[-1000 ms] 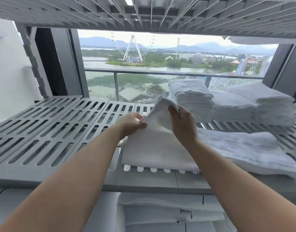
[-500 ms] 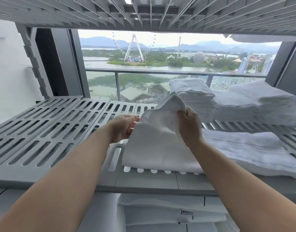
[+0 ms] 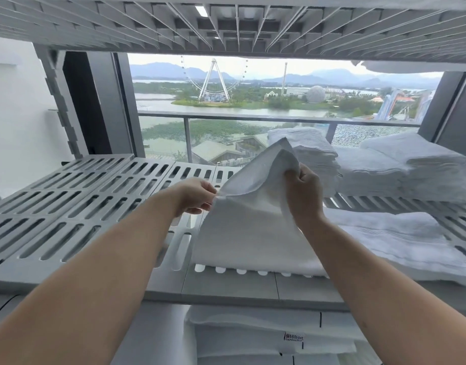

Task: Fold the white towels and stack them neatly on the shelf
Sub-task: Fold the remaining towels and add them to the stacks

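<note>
On the slatted shelf, our left hand & right hand each pinch the towel, lifting its edge, prob. to fold it.

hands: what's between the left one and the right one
In the head view, the raised flap of the white towel spans from left hand to right hand; both pinch it.
</note>
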Tool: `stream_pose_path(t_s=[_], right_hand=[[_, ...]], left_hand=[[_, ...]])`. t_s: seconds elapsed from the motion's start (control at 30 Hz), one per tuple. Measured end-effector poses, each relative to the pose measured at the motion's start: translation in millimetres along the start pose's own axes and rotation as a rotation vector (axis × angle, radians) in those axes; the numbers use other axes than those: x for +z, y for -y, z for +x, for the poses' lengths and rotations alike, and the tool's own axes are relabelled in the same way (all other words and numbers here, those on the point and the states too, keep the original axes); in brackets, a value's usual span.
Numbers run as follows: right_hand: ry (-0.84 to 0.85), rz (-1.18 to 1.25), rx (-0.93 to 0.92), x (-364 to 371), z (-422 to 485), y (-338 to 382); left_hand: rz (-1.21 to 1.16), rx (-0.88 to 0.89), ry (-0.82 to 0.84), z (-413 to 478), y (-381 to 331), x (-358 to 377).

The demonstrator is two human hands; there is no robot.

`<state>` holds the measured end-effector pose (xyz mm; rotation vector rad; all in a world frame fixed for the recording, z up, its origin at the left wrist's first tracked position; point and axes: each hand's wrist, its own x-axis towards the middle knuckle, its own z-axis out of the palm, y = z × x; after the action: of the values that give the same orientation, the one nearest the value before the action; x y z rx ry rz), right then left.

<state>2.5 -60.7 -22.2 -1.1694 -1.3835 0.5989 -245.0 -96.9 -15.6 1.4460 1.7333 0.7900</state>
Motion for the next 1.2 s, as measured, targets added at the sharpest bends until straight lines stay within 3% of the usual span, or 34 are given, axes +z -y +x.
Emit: stream_pose_path(t_s=[0.1,0.2,0.37,0.5,0.57,0.67,0.77,0.9,1.07,1.2], right_hand=[[0.162,-0.192,-0.104,10,-9,1],[0.159,-0.280,-0.154,14,-13,3],[0.221,-0.383,-0.282,15,-21,14],[0.232,-0.412,-0.437,15,-33,23],[0.252,-0.384,-0.544,13,-40,22],[0.353,-0.359,-0.638,10,-50,16],[0.484,-0.392,-0.694,7,-60,9],[0.649,-0.607,-0.842,10,-78,7],[0.613,-0.675,-0.817,18,-95,10],[0.474,-0.513,-0.798,9,-103,11]], left_hand=[[-0.039,-0.013,-0.074,-9,14,-4],[-0.057,0.072,-0.144,-17,27,0],[0.157,0.119,-0.104,-24,35,8],[0.426,0.224,-0.257,-19,25,27],[0.436,0.306,-0.319,-18,19,32],[0.419,0.432,-0.352,-18,17,27],[0.417,0.438,-0.334,-18,23,19],[0.412,0.408,-0.342,-17,32,7],[0.352,0.360,-0.353,-20,36,10],[0.330,0.338,-0.325,-24,37,20]])
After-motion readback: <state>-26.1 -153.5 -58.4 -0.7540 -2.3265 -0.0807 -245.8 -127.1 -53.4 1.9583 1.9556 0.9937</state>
